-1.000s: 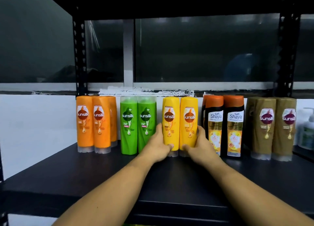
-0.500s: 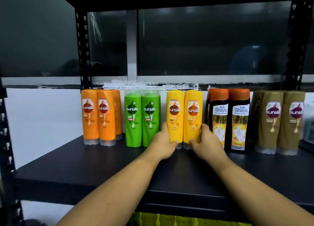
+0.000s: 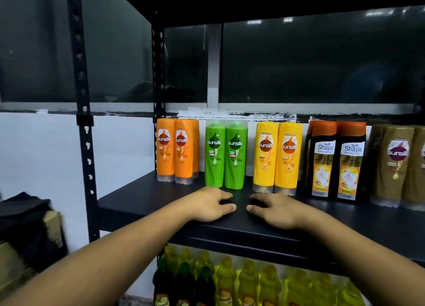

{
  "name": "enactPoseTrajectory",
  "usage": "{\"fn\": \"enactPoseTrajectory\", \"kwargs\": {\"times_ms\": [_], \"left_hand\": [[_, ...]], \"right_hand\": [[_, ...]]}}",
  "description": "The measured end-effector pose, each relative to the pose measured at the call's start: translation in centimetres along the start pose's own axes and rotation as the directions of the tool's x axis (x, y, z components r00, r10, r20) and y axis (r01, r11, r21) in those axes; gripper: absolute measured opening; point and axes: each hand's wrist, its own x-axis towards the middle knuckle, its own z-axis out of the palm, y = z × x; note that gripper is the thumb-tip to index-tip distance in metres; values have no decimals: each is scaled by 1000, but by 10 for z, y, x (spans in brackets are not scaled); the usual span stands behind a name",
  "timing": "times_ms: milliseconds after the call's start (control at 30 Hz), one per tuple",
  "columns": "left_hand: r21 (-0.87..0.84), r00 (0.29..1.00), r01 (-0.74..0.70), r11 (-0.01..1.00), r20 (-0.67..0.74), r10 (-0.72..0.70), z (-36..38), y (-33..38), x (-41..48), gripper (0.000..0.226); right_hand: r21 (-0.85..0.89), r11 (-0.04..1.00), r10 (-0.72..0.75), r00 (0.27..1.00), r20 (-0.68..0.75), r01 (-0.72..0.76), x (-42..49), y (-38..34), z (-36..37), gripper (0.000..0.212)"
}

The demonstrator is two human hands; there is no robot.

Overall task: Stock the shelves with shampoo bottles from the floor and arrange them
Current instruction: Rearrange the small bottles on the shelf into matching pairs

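Observation:
Shampoo bottles stand in a row at the back of the black shelf (image 3: 142, 202): orange bottles (image 3: 174, 154), two green bottles (image 3: 226, 156), two yellow bottles (image 3: 277, 156), black Shayla bottles with orange caps (image 3: 335, 160) and brown bottles (image 3: 397, 165). My left hand (image 3: 211, 205) hovers low over the shelf just in front of the green bottles, fingers loosely curled, holding nothing. My right hand (image 3: 273, 208) sits beside it, in front of the yellow bottles, also empty. Neither hand touches a bottle.
Black perforated uprights (image 3: 84, 121) frame the rack's left side. The shelf below holds several yellow and dark green bottles (image 3: 241, 280). A dark bundle on cardboard boxes (image 3: 27, 223) sits at the left. Dark window panes run behind the rack.
Both hands have let go of the two yellow bottles and drawn back toward the shelf's front. The view has shifted left and down, so the lower shelf shows.

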Motion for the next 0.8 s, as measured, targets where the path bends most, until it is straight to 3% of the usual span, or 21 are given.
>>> {"fn": "enactPoseTrajectory", "kwargs": {"times_ms": [133, 267, 333, 400, 467, 533, 633, 800], "left_hand": [[68, 999, 23, 997, 35, -26, -12, -24, -18, 68], [118, 995, -7, 993, 95, -5, -10, -34, -16, 68], [113, 997, 14, 994, 68, -22, -12, -38, -9, 69], [80, 998, 60, 995, -38, -58, -17, -43, 2, 66], [8, 975, 84, 996, -205, -81, -23, -48, 14, 56], [-104, 933, 51, 993, -351, -85, -30, -51, 28, 43], [-271, 897, -1, 963, -427, -119, -36, -57, 55, 38], [-399, 877, -34, 917, -451, -164, -15, -73, 89, 59]], "right_hand": [[-61, 997, -28, 989, 148, 37, 9, -21, 5, 67], [-58, 998, -22, 983, 183, 33, 22, -29, 12, 67], [-1, 1000, -6, 994, 108, 6, 29, -30, 12, 64], [70, 998, 4, 995, -99, 3, 40, -31, 10, 61], [141, 990, 43, 935, -353, 8, 55, -34, 10, 57], [229, 973, 86, 853, -514, 40, 73, -37, 10, 52], [372, 924, 159, 802, -575, 84, 97, -41, 11, 53], [454, 891, 251, 827, -504, 6, 119, -36, 25, 69]]}}
